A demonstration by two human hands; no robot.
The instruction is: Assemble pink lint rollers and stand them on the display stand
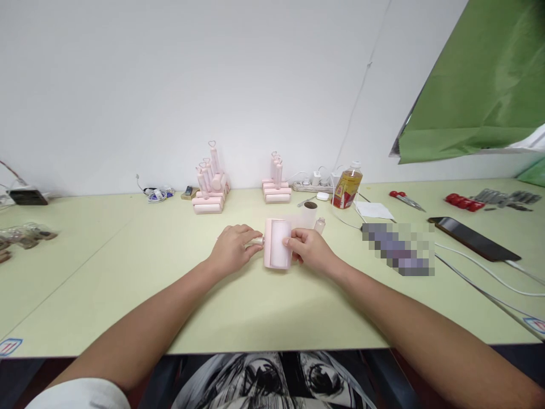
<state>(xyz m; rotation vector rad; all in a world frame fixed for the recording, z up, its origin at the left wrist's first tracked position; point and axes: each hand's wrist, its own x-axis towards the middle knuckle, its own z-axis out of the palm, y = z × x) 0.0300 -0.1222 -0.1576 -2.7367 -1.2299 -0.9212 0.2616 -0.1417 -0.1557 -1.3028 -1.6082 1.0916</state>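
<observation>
A pink lint roller (279, 244) with a pale cylindrical head is held over the table between both hands. My left hand (234, 247) is closed around its short, partly clear handle (255, 241), which points left. My right hand (313, 247) grips the right side of the head, thumb in front and fingers behind. Just past the right hand stand a white roll with a dark brown top (310, 216) and a small clear bottle-like piece (319, 225).
Pink lint rollers with heart-topped handles (208, 199) are stacked by the wall, with a second stack (277, 196) to their right. Further right are a yellow-labelled bottle (347, 187), a power strip (313, 186), a phone (474, 237), cables and red-handled tools (404, 199).
</observation>
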